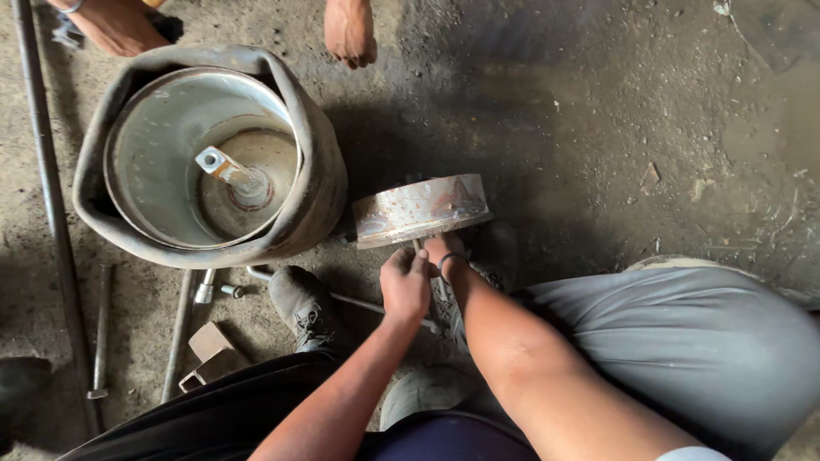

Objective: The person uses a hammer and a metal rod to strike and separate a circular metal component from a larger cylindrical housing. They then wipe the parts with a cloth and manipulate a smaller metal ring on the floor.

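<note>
A rusty round metal drum [420, 207] stands tilted on the dirt floor in front of me. My left hand [405, 283] is closed in a fist just below its lower edge, around a thin metal bar [417, 245] that pokes up to the drum. My right hand [444, 253], with a dark band at the wrist, reaches under the same edge beside the left. Its fingers are hidden by the drum, so its grip cannot be seen.
A wheel rim inside a tyre [318, 171] lies to the left, a wrench [224, 165] standing in its hub. Long steel bars [53, 196], a socket [205, 290] and a wooden block [210, 345] lie at lower left. Another person's foot [350, 31] is at the top. My shoe [301, 309] rests by a thin rod [359, 302].
</note>
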